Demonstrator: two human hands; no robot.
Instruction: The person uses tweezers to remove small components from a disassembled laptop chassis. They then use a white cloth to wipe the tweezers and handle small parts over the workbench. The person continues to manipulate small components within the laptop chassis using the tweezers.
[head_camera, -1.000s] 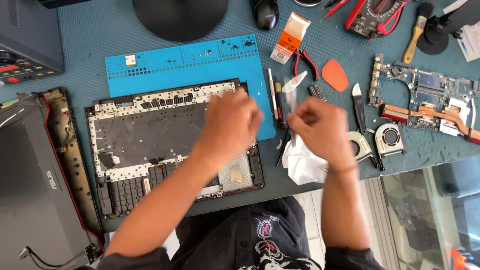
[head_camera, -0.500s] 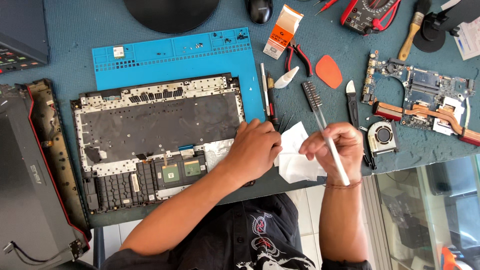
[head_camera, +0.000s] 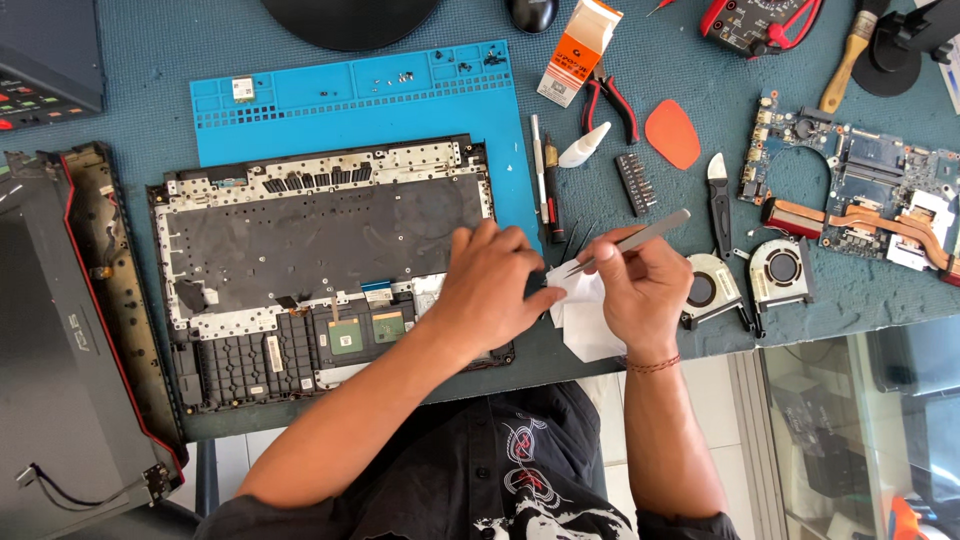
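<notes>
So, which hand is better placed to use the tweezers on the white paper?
Probably the right hand: it holds the tweezers, tips at the white paper. The left hand rests beside it.

Orange-white box (head_camera: 577, 52), top ctr.

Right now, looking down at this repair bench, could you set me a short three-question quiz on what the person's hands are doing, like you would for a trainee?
1. True or false: the right hand holds metal tweezers.
2. What does the left hand rest on? A) the laptop shell B) the circuit board C) the paintbrush
3. What white thing lies between the two hands?

Key
1. True; the tweezers' tips point left toward the white tissue.
2. A; the hand lies over the shell's lower right corner, on the blue mat.
3. The white tissue, at the table's front edge.
</notes>
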